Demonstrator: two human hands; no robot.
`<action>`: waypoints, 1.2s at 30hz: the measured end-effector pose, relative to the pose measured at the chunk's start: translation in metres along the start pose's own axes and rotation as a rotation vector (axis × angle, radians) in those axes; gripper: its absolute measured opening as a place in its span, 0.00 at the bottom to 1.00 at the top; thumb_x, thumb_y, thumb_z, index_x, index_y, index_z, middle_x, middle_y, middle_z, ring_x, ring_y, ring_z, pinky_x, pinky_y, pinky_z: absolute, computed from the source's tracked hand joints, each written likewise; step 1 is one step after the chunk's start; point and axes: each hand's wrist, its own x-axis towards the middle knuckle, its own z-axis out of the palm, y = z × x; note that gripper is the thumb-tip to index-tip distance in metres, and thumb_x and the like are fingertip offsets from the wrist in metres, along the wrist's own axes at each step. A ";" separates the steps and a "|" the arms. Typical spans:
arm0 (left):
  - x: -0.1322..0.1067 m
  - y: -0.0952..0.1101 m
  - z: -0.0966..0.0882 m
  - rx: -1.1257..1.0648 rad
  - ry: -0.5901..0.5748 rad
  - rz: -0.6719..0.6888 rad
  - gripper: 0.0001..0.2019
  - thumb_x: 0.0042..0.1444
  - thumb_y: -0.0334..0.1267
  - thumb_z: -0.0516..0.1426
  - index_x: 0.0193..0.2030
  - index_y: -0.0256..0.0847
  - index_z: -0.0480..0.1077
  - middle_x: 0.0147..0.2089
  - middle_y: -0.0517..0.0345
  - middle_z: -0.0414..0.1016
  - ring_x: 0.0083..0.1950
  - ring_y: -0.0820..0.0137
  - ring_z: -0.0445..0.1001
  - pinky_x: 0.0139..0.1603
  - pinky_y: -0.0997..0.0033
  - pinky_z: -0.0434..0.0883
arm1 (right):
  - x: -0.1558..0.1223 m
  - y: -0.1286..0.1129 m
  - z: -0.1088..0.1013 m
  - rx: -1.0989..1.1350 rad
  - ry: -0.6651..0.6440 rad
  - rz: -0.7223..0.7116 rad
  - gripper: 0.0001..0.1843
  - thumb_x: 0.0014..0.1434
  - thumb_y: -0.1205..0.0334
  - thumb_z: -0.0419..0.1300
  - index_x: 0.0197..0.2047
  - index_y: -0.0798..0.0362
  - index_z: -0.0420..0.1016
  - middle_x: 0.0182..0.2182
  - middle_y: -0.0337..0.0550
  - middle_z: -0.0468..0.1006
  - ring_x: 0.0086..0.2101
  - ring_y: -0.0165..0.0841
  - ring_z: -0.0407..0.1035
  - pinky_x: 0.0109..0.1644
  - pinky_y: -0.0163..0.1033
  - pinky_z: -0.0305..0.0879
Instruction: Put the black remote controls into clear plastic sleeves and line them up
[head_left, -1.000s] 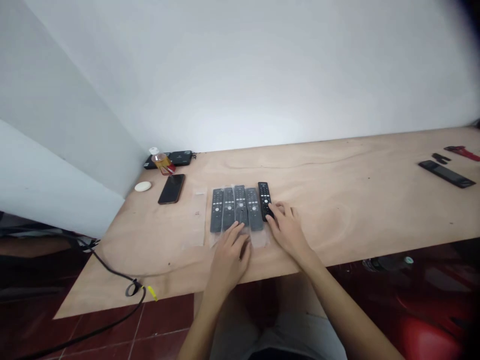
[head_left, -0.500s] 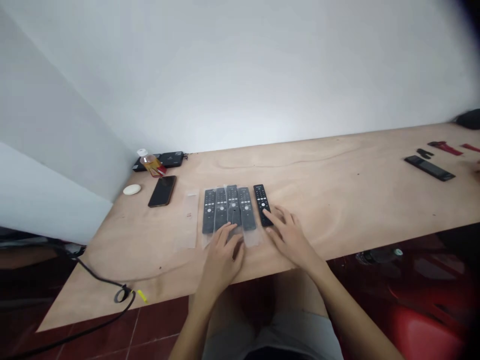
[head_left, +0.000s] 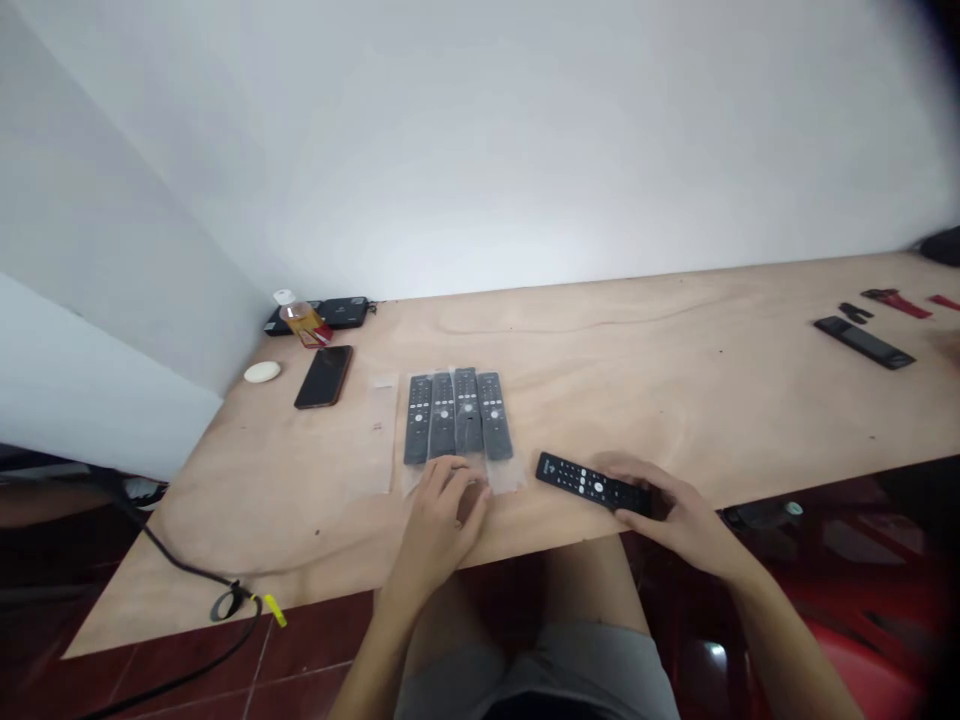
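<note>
Several black remote controls (head_left: 442,415) in clear plastic sleeves lie side by side, their upper ends pointing at the wall. At their lower ends my left hand (head_left: 448,500) rests on the sleeves, fingers loosely bent and thumb apart, gripping nothing visible. My right hand (head_left: 679,515) has thumb and fingers around the lower end of a bare black remote control (head_left: 589,483), which is turned sideways with its buttons up, close to the table's front edge. Left of the row lies a flat clear plastic sleeve (head_left: 382,435).
On the left of the wooden table (head_left: 300,500) are a dark phone (head_left: 324,377), a white oval object (head_left: 262,372), a bottle (head_left: 304,322) and black boxes (head_left: 345,312). A black device (head_left: 864,342) and red-handled items (head_left: 900,302) lie far right. A black cable (head_left: 184,565) crosses the front-left edge.
My right hand has taken hold of the bare remote and brought it right and nearer, turning it from upright to sideways. My left hand stays by the sleeves, slightly lower.
</note>
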 end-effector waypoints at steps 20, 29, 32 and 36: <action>-0.033 -0.014 -0.034 -0.144 -0.142 0.002 0.19 0.63 0.41 0.71 0.60 0.51 0.78 0.57 0.49 0.81 0.60 0.53 0.78 0.60 0.48 0.79 | 0.053 -0.047 0.080 0.061 -0.199 -0.174 0.22 0.72 0.56 0.69 0.67 0.39 0.80 0.58 0.48 0.85 0.62 0.50 0.74 0.68 0.62 0.72; -0.013 -0.006 -0.035 -0.309 -0.339 -0.232 0.10 0.69 0.48 0.65 0.50 0.48 0.83 0.48 0.52 0.86 0.51 0.56 0.83 0.55 0.53 0.79 | 0.053 -0.046 0.081 0.146 -0.129 -0.083 0.15 0.76 0.51 0.64 0.60 0.42 0.85 0.57 0.46 0.87 0.57 0.48 0.81 0.65 0.56 0.77; -0.016 -0.010 -0.030 -0.282 -0.260 -0.249 0.14 0.71 0.46 0.64 0.59 0.50 0.80 0.56 0.51 0.84 0.57 0.56 0.82 0.60 0.51 0.79 | 0.054 -0.046 0.081 0.119 -0.088 -0.101 0.14 0.78 0.54 0.61 0.59 0.43 0.86 0.55 0.47 0.87 0.55 0.46 0.80 0.63 0.54 0.78; -0.022 -0.010 -0.022 -0.088 -0.165 -0.149 0.15 0.74 0.41 0.60 0.65 0.53 0.78 0.60 0.49 0.78 0.61 0.56 0.77 0.66 0.47 0.76 | 0.051 -0.044 0.085 0.015 -0.090 -0.139 0.19 0.73 0.56 0.67 0.65 0.42 0.81 0.63 0.49 0.80 0.62 0.47 0.75 0.69 0.56 0.73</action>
